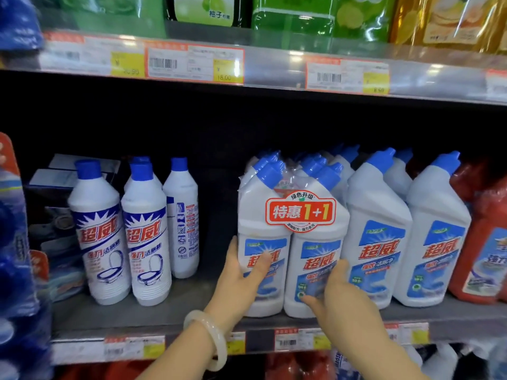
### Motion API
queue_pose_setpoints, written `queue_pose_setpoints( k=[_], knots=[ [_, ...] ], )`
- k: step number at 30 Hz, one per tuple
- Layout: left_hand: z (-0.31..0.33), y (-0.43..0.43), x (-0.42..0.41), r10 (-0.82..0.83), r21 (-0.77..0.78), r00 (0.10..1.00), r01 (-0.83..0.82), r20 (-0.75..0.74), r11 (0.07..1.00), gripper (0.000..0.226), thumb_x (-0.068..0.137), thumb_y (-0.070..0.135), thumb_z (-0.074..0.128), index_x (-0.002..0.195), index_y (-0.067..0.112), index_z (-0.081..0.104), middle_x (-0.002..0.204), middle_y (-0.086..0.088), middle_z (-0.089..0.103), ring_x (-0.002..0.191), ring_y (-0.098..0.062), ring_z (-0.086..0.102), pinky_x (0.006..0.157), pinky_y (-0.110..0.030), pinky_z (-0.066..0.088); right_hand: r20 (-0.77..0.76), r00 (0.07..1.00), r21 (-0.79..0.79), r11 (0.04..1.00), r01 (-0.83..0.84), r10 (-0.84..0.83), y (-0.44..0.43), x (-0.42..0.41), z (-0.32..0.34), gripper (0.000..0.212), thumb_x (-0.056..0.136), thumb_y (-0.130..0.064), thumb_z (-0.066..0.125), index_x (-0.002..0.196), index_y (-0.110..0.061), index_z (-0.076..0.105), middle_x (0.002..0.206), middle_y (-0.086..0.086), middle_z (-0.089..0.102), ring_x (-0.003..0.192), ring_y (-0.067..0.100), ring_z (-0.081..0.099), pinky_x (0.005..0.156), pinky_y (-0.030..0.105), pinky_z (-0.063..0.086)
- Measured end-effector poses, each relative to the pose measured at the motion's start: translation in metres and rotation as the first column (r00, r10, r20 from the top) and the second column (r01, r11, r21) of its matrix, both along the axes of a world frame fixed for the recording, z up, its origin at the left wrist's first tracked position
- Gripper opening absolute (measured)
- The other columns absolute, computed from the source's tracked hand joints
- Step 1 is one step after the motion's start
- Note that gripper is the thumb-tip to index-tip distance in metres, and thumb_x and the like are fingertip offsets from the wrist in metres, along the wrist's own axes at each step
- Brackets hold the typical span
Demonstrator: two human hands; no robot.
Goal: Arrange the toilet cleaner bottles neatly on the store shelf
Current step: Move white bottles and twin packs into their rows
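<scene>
Grey store shelf (192, 319) runs across the view, with price tags (288, 342) along its front edge. At the front edge, right of the middle, stands a twin pack (263, 215) of angle-necked toilet cleaner bottles, shrink-wrapped and joined by a red promotion sticker (300, 212). The left hand (241, 275) (a pale bangle (211, 338) on its wrist) is clamped on the pack's left side, with its thumb across the front label. The right hand (337, 294) grips the right bottle, fingers reaching into the gap beside the single bottles (378, 229), which touch the pack on its right. Three round bottles (101, 229) stand apart toward the shelf's left end, one turned label-back. Red bottles (482, 256) crowd the right end. Green pouches (288, 20) sit on the shelf above.
</scene>
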State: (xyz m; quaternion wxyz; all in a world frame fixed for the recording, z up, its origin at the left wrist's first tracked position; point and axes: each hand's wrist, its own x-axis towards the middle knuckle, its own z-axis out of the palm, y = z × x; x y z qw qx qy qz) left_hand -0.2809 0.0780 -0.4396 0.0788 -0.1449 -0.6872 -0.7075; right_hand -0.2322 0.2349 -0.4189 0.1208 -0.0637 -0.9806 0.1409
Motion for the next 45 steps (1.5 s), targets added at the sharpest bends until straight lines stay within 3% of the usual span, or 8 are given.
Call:
queue_pose_setpoints(
  k=[4,8,14,17,24,26,37,45],
  knots=[
    [-0.002,-0.011,0.022,0.235,-0.059,0.971,-0.238,-0.052,0.97,0.087,0.067,0.051,0.068,0.141,0.025,0.031,0.135,0.017,0.047,0.125,0.0,0.044,0.109,-0.031,0.035,-0.065,0.979,0.1,0.977,-0.189,0.196,-0.009,0.025,0.017,0.049,0.092,-0.051,0.042,0.13,-0.022,0.036,0.12,-0.008,0.06,0.11,0.014,0.057,0.085,0.028,0.047],
    [-0.008,-0.045,0.053,0.663,0.135,0.687,-0.657,-0.299,0.742,0.047,0.072,0.047,0.068,0.112,0.045,0.043,0.122,0.02,0.048,0.119,-0.001,0.046,0.102,-0.024,0.038,-0.192,0.811,-0.418,0.701,-0.578,0.553,-0.059,0.021,0.005,0.062,0.086,-0.04,0.058,0.14,-0.036,0.028,0.13,-0.023,0.04,0.122,-0.003,0.042,0.106,0.022,0.037],
    [-0.02,-0.124,0.043,0.858,0.082,0.488,-0.86,-0.159,0.504,0.075,0.068,0.039,0.073,0.132,0.024,0.035,0.131,-0.015,0.04,0.124,-0.029,0.042,0.107,-0.047,0.034,-0.36,0.742,-0.653,0.415,-0.633,0.565,-0.155,-0.04,-0.018,0.071,0.079,-0.025,0.071,0.135,-0.03,0.029,0.135,-0.013,0.043,0.122,0.0,0.043,0.107,0.025,0.035],
    [-0.014,-0.147,0.028,0.784,0.064,0.619,-0.781,-0.053,0.621,0.072,0.077,0.004,0.069,0.138,0.01,0.03,0.135,-0.012,0.042,0.123,-0.025,0.045,0.106,-0.043,0.036,-0.353,0.806,-0.689,0.45,-0.568,0.475,-0.191,-0.062,-0.018,0.086,0.07,-0.021,0.078,0.139,-0.014,0.027,0.14,0.004,0.04,0.129,0.017,0.04,0.11,0.037,0.034],
    [0.0,-0.173,0.007,0.598,0.176,0.79,-0.614,0.139,0.77,0.075,0.072,-0.004,0.07,0.136,0.012,0.034,0.117,-0.009,0.058,0.093,-0.02,0.06,0.078,-0.031,0.049,-0.275,0.903,-0.663,0.614,-0.427,0.331,-0.231,-0.072,-0.038,0.072,0.066,-0.031,0.077,0.123,-0.013,0.038,0.12,0.007,0.052,0.115,0.024,0.052,0.093,0.041,0.049],
    [-0.002,-0.173,0.007,0.57,0.171,0.808,-0.588,0.147,0.79,0.067,0.077,-0.005,0.068,0.133,0.013,0.037,0.109,-0.007,0.059,0.085,-0.011,0.06,0.068,-0.024,0.047,-0.281,0.903,-0.642,0.636,-0.428,0.324,-0.232,-0.073,-0.04,0.067,0.066,-0.033,0.076,0.119,-0.012,0.041,0.116,0.007,0.053,0.111,0.024,0.054,0.09,0.04,0.05],
    [-0.015,-0.152,0.002,0.449,0.096,0.889,-0.457,0.095,0.884,0.064,0.077,0.004,0.071,0.131,0.015,0.04,0.121,-0.009,0.062,0.108,-0.021,0.061,0.095,-0.042,0.048,-0.309,0.911,-0.588,0.699,-0.408,0.272,-0.19,-0.074,-0.039,0.074,0.062,-0.038,0.081,0.117,-0.008,0.041,0.113,0.01,0.05,0.108,0.025,0.05,0.088,0.04,0.047],
    [-0.011,-0.157,0.007,0.407,0.065,0.908,-0.415,0.099,0.908,0.059,0.076,0.004,0.072,0.124,0.022,0.042,0.106,0.006,0.064,0.098,-0.008,0.062,0.078,-0.026,0.051,-0.3,0.874,-0.592,0.643,-0.485,0.382,-0.176,-0.076,-0.039,0.076,0.06,-0.04,0.082,0.118,-0.013,0.041,0.111,0.002,0.049,0.105,0.018,0.051,0.089,0.035,0.048]
  ],
)
